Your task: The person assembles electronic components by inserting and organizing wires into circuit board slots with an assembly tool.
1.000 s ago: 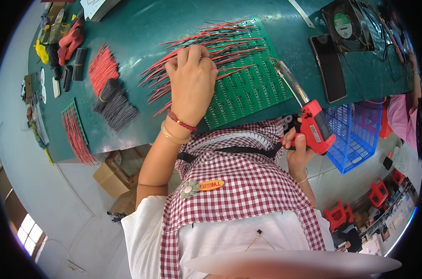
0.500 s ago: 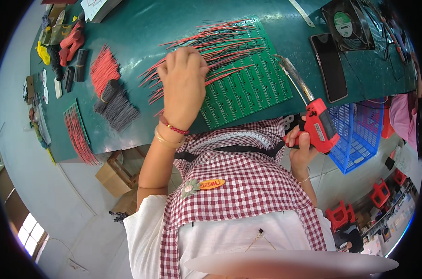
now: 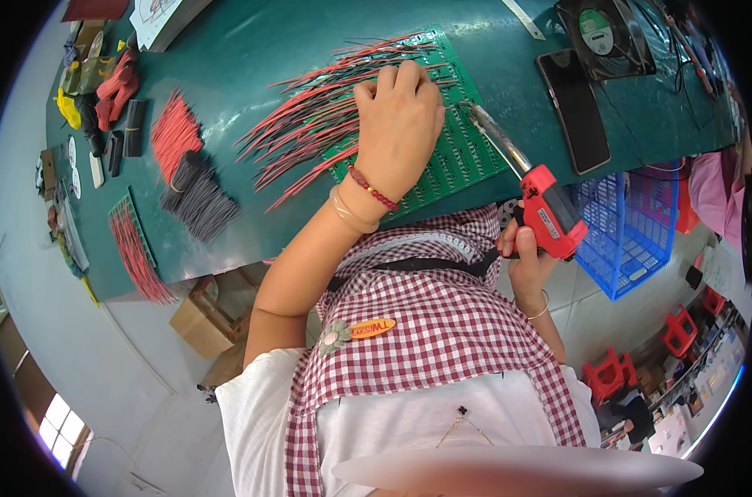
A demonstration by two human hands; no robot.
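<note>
A green circuit board panel (image 3: 467, 157) lies on the table, with rows of red and black wires (image 3: 310, 124) fanning off its left side. Over the panel my left hand (image 3: 401, 124) is bent with its fingers drawn together. Its fingertips point away from me, and what they pinch is hidden. My right hand (image 3: 527, 258) grips the handle of a red soldering gun (image 3: 554, 215) at the table's near edge. The gun's metal tip reaches the panel just right of my left fingers.
Left of the panel lie bundles of red wires (image 3: 175, 137) and black wires (image 3: 202, 199), and a small wired board (image 3: 136, 248). To the right are a phone (image 3: 573, 112) and a fan (image 3: 604, 37). A blue plastic basket (image 3: 624, 236) stands below the table edge.
My left hand has moved right, from the wires onto the panel. The soldering gun in my right hand has shifted slightly left, its tip now close to my left fingers.
</note>
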